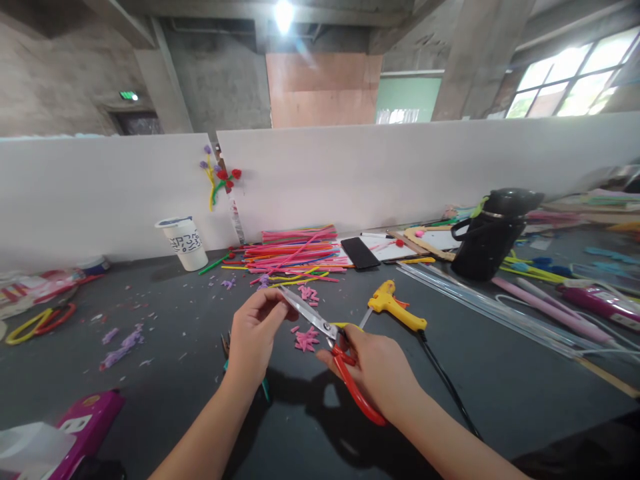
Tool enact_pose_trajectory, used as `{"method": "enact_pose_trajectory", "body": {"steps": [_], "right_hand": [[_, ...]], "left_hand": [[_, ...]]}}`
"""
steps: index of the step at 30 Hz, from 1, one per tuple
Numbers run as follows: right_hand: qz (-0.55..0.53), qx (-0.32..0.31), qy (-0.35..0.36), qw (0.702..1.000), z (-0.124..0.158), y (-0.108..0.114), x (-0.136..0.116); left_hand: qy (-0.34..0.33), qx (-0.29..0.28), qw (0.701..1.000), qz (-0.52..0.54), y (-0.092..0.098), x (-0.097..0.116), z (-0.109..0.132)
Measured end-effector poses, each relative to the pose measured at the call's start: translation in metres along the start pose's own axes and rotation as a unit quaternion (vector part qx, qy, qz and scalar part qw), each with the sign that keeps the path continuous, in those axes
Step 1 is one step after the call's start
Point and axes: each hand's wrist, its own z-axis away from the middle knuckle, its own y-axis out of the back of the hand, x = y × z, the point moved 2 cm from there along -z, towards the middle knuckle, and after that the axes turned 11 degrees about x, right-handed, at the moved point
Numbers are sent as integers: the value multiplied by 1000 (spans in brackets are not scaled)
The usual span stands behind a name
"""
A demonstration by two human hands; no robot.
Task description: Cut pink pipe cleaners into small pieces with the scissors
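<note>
Bare concrete walls (223,87), bright ceiling lamp (284,16), paned window (570,65), white partition (320,170), dark tabletop (175,380)

Passage: dark-grey tabletop (167,393) lay open between left forearm (213,427) and magenta rectangular box (101,421). Obstacle: yellow plastic glue gun (397,307), black-corded, lay beside right hand (383,363).

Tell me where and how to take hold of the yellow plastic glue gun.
Its slim yellow handle looks best, approached from the near right: the glue gun lies with that handle slanting rightward and toward the wearer, the black cord trailing from its end.
</note>
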Motion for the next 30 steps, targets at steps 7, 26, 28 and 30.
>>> {"method": "enact_pose_trajectory", "body": {"steps": [7, 26, 28, 30], "right_hand": [[9, 4, 10, 1000, 1, 1, 1], [-60, 14, -80, 995, -3, -3, 8], [-140, 23, -104, 985, -5, -4, 9], [-244, 14, -125, 962, -7, -6, 8]], "left_hand": [[-8, -1, 1000, -12, 0, 0, 0], [36, -14, 999, -9, -4, 3, 3], [66, -50, 997, -12, -8, 1, 6], [91, -88, 992, -29, -12, -1, 10]]}}
